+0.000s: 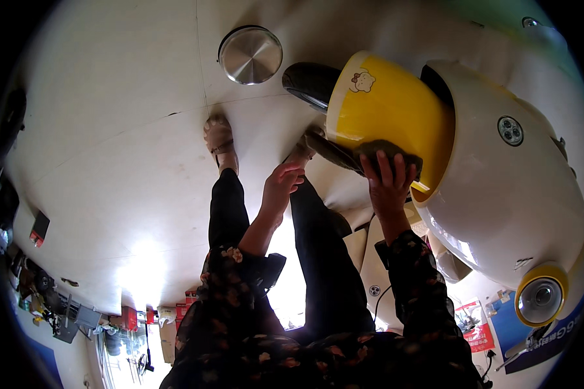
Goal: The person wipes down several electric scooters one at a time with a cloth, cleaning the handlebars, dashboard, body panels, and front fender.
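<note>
My right hand (388,185) presses a dark brown cloth (389,148) against the lower side of a glossy yellow front fender (396,97). One end of the cloth hangs loose to the left, beside my shoe. The fender has a small cartoon animal sticker and sits over a black tire (313,83). Behind it rises the white front body (512,188) of a scooter-like vehicle. My left hand (282,188) hovers above my leg, a little left of the cloth; it is empty, with loosely bent fingers.
A round stainless steel lid or bowl (250,55) lies on the pale tiled floor beyond my feet. On the right, a yellow-rimmed headlight (540,300) juts from the white body. A red and black box (39,229) rests at far left, near clutter along the wall.
</note>
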### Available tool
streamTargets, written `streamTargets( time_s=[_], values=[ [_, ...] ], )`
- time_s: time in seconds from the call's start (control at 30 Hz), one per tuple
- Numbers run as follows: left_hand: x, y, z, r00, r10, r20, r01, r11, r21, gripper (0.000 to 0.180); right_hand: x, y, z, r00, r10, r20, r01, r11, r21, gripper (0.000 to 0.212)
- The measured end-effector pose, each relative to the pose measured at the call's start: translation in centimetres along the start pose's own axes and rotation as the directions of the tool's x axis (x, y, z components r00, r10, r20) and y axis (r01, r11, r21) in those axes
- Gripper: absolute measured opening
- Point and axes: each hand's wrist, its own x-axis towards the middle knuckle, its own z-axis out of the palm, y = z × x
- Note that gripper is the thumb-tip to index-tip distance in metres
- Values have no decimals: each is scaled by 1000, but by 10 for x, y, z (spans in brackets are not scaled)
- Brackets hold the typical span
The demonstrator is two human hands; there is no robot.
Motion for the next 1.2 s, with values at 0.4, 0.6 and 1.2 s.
streamTargets(
  time_s=[0.4,0.6,1.2],
  values=[
    [-6,-5,0,1000,-2,17,1,999,39,30,96,-31,-15,991,-18,134,-12,975,220,43],
    [-5,-6,2,1000,-12,-9,13,998,63,30,118,-43,1,931,-293,219,279,956,94,34],
    [2,-6,5,1000,5,-8,-4,1000,10,30,-107,13,30,322,300,898,112,-954,279,46]
  ],
)
